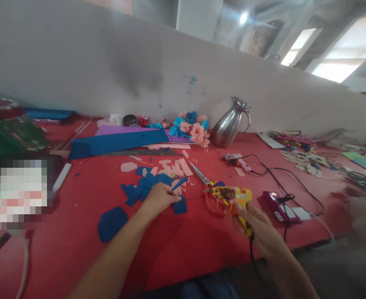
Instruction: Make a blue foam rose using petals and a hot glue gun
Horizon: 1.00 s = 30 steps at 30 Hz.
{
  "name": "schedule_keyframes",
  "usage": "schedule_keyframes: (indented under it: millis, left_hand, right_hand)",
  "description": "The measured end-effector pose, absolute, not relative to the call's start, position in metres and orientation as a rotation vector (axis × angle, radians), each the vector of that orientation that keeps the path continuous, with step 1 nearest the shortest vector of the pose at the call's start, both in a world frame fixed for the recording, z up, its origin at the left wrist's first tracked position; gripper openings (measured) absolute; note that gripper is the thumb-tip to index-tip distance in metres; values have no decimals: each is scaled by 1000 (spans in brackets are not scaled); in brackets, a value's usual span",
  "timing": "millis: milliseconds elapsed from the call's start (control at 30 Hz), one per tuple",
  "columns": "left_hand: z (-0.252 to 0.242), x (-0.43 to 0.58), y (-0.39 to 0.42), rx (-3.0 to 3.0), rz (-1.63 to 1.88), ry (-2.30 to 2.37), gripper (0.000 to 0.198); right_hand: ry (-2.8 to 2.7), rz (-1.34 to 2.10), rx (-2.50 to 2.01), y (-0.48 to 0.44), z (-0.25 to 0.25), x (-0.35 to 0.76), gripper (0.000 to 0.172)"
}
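Observation:
My right hand [260,226] is wrapped round the handle of a yellow glue gun [243,199], whose nozzle points left. Between the thumb and fingers of my left hand [159,201] is a small blue paper piece [179,183]. Several cut blue paper pieces [133,193] lie under and beside that hand, mixed with pink scraps [173,168]. Scissors [201,173] with an orange-red handle rest on the table, partly behind the glue gun. A larger blue piece [112,224] lies by my left forearm.
On the red table [170,253], a steel jug [229,124] stands near the wall beside pink and blue paper flowers [195,128]. Blue sheets [117,143] lie at back left. A pink glue gun [239,161] and a purple power strip [278,207] with cords lie right.

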<state>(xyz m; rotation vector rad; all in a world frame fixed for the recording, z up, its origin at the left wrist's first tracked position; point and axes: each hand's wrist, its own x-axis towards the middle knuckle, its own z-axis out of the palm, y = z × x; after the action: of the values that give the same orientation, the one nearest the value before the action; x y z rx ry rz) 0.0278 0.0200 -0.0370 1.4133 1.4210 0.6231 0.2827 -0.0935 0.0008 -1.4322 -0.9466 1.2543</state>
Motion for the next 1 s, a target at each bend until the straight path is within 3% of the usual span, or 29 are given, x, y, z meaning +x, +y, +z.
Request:
schedule_keyframes:
  millis: [167,467,1000]
  left_hand:
    - [-36,27,21,1471,606,1387,24]
    - [-13,30,16,1618,448,1499,18]
    - [-11,32,15,1776,419,1488,20]
  right_hand:
    - [-1227,1147,-1587,-109,-5,261,38]
    - [-1687,924,-1662,-111,-10,230,31]
    - [-1721,916,-1726,-106,-8,225,33]
